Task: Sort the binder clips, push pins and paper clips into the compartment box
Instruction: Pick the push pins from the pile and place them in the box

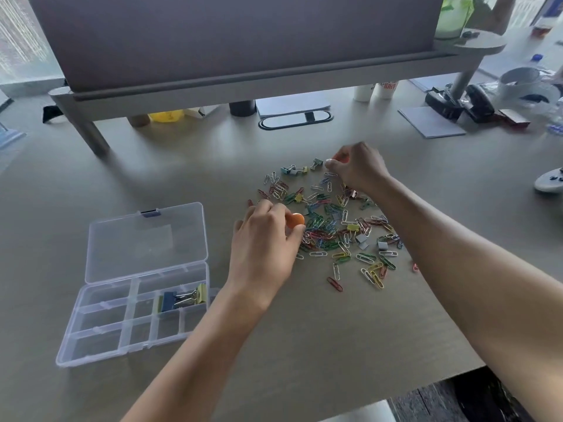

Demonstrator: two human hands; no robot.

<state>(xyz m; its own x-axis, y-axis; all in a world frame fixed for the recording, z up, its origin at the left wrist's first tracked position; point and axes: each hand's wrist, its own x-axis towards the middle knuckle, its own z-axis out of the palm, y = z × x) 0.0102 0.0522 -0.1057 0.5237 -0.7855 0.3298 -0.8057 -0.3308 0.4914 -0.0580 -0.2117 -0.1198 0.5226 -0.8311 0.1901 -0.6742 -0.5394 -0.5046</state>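
A heap of coloured paper clips (327, 226) mixed with small binder clips (294, 170) lies on the grey desk. My left hand (265, 242) rests at the heap's left edge, its fingers closed on a round orange item (295, 220). My right hand (359, 167) is over the far right of the heap, pinching a small orange-red item (338, 156); what kind it is I cannot tell. The clear compartment box (100, 336) stands open at the left, lid (146, 239) folded back. One compartment holds a blue and two yellow binder clips (181, 298).
A raised monitor shelf (243, 86) on legs spans the back of the desk. Behind and right are cups (385, 88), a grey pad (431, 121), black gadgets (457, 102) and a white controller (550, 181). The desk's front edge runs at the lower right.
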